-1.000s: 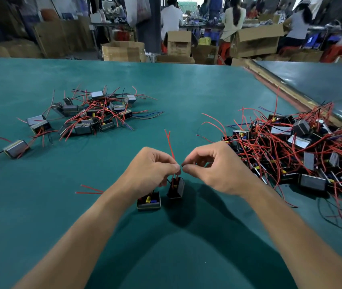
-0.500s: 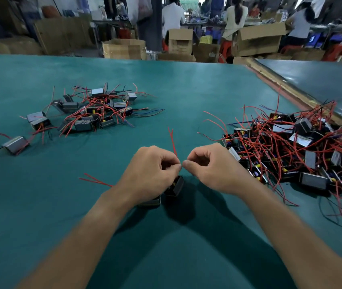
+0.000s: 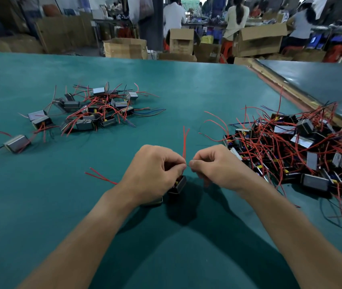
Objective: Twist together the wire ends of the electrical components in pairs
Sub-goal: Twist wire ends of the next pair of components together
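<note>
We pinch the wire ends (image 3: 188, 164) over a tilted black component (image 3: 178, 185).
Our left hand (image 3: 155, 172) and right hand (image 3: 218, 167) both grip them fingertip to fingertip just above it; two red leads (image 3: 184, 140) rise behind it, a tangled pile (image 3: 301, 155) lies to its right.

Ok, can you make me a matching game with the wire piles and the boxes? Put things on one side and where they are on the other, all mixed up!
Things
1. big tangled pile
2. smaller pile
3. lone component
4. cardboard boxes

Places
A. on the floor beyond the table
B. by itself at the far left of the table
C. on the right side of the table
D. left of the middle, farther back on the table

Pairs: 1-C, 2-D, 3-B, 4-A
</note>
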`<state>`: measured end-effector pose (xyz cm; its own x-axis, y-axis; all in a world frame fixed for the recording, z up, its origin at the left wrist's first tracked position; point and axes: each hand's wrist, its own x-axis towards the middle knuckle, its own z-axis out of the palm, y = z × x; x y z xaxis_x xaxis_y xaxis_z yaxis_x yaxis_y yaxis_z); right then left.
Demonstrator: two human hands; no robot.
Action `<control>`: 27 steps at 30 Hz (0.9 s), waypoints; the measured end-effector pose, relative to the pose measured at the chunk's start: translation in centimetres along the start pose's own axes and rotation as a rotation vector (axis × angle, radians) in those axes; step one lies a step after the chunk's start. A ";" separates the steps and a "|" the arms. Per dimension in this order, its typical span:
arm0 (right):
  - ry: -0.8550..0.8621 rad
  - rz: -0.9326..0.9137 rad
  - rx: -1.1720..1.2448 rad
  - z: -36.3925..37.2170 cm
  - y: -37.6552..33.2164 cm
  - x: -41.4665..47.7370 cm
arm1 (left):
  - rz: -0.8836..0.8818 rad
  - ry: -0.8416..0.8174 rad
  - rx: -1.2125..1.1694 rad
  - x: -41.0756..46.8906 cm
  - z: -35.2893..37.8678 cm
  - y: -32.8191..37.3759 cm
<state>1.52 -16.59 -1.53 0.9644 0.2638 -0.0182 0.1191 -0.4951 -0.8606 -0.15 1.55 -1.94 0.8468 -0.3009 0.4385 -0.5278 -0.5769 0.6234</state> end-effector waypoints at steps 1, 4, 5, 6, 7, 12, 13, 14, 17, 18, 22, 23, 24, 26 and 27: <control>-0.031 0.056 0.075 0.0 -0.1 -0.1 | 0.018 -0.004 0.015 -0.1 -0.1 0.1; -0.072 0.136 0.174 0.2 -0.1 -0.2 | 0.008 -0.002 0.039 -0.1 0.0 0.2; -0.037 0.096 0.124 0.3 0.1 -0.1 | -0.021 0.005 0.030 -0.1 0.1 0.1; 0.019 0.030 0.046 0.5 0.2 0.0 | -0.058 0.012 0.011 -0.1 0.1 0.0; 0.080 -0.047 -0.021 0.5 0.4 0.1 | -0.100 0.016 -0.012 0.0 0.1 -0.1; 0.182 -0.305 -0.116 0.5 0.6 0.0 | -0.233 0.025 -0.108 0.1 0.3 -0.2; 0.183 -0.321 -0.126 0.4 0.6 -0.1 | -0.250 0.025 -0.127 0.2 0.4 -0.3; 0.184 -0.328 -0.136 0.4 0.7 -0.1 | -0.265 0.023 -0.151 0.2 0.4 -0.4; 0.181 -0.330 -0.168 0.4 0.6 -0.3 | -0.283 0.018 -0.206 0.2 0.4 -0.6; 0.179 -0.334 -0.178 0.4 0.6 -0.3 | -0.283 0.020 -0.213 0.3 0.4 -0.8; 0.182 -0.335 -0.192 0.3 0.4 -0.3 | -0.291 0.025 -0.224 0.4 0.1 -0.9; 0.177 -0.330 -0.193 0.3 0.4 -0.3 | -0.299 0.020 -0.231 0.4 0.1 -0.8; 0.171 -0.326 -0.197 0.2 0.4 -0.4 | -0.309 0.015 -0.241 0.4 0.1 -0.7; 0.168 -0.324 -0.216 0.3 0.4 -0.5 | -0.326 0.007 -0.261 0.3 0.1 -0.6; 0.174 -0.331 -0.232 0.3 0.4 -0.5 | -0.333 0.004 -0.273 0.3 0.1 -0.5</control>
<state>1.01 -16.68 -2.01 0.8883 0.3058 0.3426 0.4592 -0.5853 -0.6682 0.40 1.67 -2.17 0.9741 -0.1283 0.1864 -0.2237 -0.4201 0.8795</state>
